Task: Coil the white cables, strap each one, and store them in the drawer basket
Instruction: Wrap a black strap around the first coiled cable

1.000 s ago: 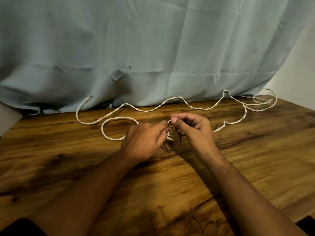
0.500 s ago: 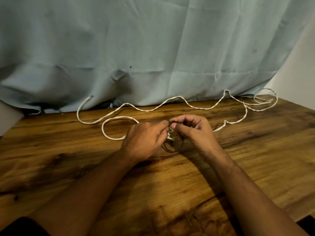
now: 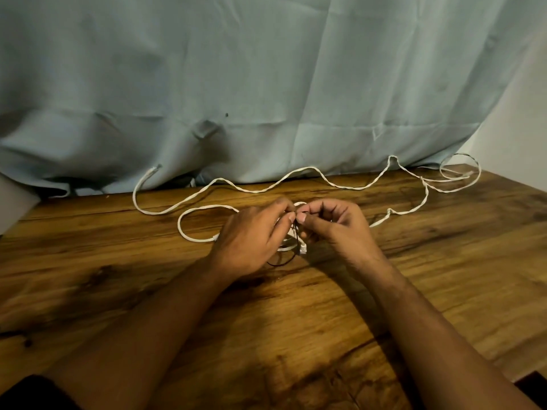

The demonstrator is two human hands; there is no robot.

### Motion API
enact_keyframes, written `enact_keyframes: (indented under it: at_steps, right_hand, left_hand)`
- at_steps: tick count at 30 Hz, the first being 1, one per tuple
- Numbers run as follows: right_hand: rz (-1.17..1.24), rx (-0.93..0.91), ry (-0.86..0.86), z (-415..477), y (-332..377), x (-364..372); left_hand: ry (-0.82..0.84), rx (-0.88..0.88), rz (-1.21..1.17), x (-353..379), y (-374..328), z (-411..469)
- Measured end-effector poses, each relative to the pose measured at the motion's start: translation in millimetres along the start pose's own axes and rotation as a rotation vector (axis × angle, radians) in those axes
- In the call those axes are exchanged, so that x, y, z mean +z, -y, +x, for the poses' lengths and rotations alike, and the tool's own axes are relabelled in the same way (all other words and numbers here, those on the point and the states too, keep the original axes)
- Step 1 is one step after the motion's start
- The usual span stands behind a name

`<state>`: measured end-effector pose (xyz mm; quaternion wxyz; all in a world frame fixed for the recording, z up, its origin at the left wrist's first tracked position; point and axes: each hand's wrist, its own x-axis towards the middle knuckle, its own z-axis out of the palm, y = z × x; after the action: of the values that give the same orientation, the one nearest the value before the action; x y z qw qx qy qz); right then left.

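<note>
Left hand (image 3: 251,232) grips the white cable (image 3: 309,168); right hand (image 3: 334,229) pinches a black tie (image 3: 279,264). Slack trails toward two o'clock.

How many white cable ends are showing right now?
3: one end against the curtain far left, one beside the left hand, one plug between it and the right hand. Another may sit in the far-right loops; unclear.

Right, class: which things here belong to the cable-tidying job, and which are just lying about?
Job: white cable, black strap, left hand, right hand.
Just there: blue cloth, wooden table.
</note>
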<state>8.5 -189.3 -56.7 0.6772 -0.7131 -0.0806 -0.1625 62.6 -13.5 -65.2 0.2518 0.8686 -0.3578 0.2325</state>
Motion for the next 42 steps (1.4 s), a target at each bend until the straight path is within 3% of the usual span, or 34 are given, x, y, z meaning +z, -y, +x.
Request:
enact_keyframes:
  at_steps: [4,10,16,26,31,38,42]
  right_hand:
    - [0.105,0.012,-0.02,-2,1,1]
    - [0.034,-0.064,-0.11,4,2,-2]
    - [0.544,-0.13,-0.457,15,4,-32]
    - [0.102,-0.048,0.027,2,-6,-2]
    - [-0.076,-0.141,0.012,6,-9,-4]
    - [-0.138,-0.09,-0.042,7,-10,-4]
    - [-0.044,-0.114,-0.069,6,-4,-5]
  left_hand:
    - [0.007,0.004,-0.071,0,4,1]
    - [0.015,-0.003,-0.159,3,8,4]
    - [0.0,-0.064,-0.226,3,10,4]
    - [-0.017,-0.116,-0.382,10,12,6]
    - [-0.001,-0.108,-0.432,11,11,5]
    - [0.013,-0.129,-0.488,10,8,5]
    - [-0.01,-0.183,-0.57,12,9,10]
